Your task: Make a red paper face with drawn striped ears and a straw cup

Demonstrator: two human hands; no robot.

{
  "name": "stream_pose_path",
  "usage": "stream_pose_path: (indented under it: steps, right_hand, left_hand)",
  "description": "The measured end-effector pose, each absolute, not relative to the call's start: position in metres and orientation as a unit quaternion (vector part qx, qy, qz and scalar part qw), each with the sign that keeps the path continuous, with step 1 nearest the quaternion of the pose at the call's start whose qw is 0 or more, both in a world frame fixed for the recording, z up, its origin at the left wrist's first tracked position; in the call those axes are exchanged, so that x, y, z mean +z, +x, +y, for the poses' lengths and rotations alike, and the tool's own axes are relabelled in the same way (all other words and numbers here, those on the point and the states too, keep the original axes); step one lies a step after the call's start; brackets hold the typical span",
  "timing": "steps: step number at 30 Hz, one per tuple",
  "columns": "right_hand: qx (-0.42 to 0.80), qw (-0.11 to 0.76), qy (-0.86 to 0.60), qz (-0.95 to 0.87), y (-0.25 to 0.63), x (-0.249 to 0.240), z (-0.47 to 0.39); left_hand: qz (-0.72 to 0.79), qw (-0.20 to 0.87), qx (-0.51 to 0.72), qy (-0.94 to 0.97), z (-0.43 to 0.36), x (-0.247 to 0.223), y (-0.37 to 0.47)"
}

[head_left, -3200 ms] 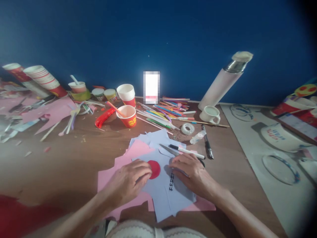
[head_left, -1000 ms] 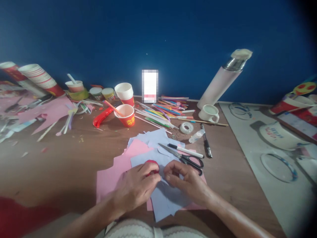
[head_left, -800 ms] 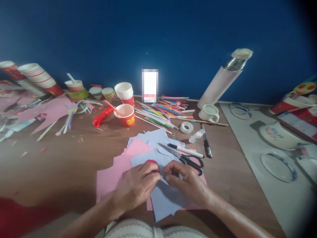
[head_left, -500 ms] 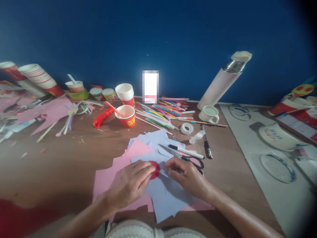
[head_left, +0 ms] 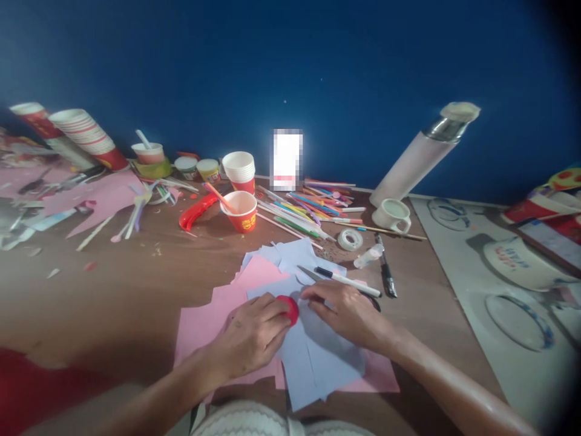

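Note:
Pinched in my left hand is a small red disc, its left part covered by my fingers. To its right, my right hand is held low over the light blue paper, fingers bent and a little apart, with nothing visible between them. Pink paper spreads out beneath the blue sheets. Beyond my right hand lies a white marker with a black cap. The scissors are partly hidden by that hand and the marker.
Behind the papers stand red paper cups, scattered coloured sticks, a tape roll, a small clear bottle and a black pen. A mug and a leaning-looking thermos are back right. Pink scraps lie left.
The view has shifted slightly, so most things sit further right. My right hand has flattened and its fingers have loosened, covering more of the scissors. My left hand keeps the red disc.

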State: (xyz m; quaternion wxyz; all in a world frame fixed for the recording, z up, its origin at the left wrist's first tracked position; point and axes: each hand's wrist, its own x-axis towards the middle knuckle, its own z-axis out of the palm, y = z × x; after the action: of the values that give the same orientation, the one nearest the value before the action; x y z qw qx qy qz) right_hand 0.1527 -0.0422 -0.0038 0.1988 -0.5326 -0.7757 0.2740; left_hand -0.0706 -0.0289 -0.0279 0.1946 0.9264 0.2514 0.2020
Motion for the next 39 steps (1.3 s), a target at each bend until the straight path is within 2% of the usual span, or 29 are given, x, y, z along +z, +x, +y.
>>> stream_pose_path:
  steps: [7, 20, 30, 39]
  right_hand:
    - [0.251, 0.218, -0.498, -0.800, 0.147, -0.010, -0.041]
    - [0.226, 0.140, -0.452, -0.852, 0.152, -0.010, -0.031]
    - [0.240, 0.142, -0.438, -0.854, 0.156, -0.010, -0.027]
    - [0.188, 0.108, -0.439, -0.872, 0.150, -0.015, -0.030]
  left_hand:
    - [0.253, 0.203, 0.194, 0.926, -0.028, -0.030, -0.070]
    - [0.251, 0.210, 0.203, 0.923, -0.026, -0.030, -0.069]
    - [0.253, 0.211, 0.200, 0.923, -0.026, -0.033, -0.069]
    - [0.251, 0.205, 0.207, 0.923, -0.027, -0.032, -0.069]
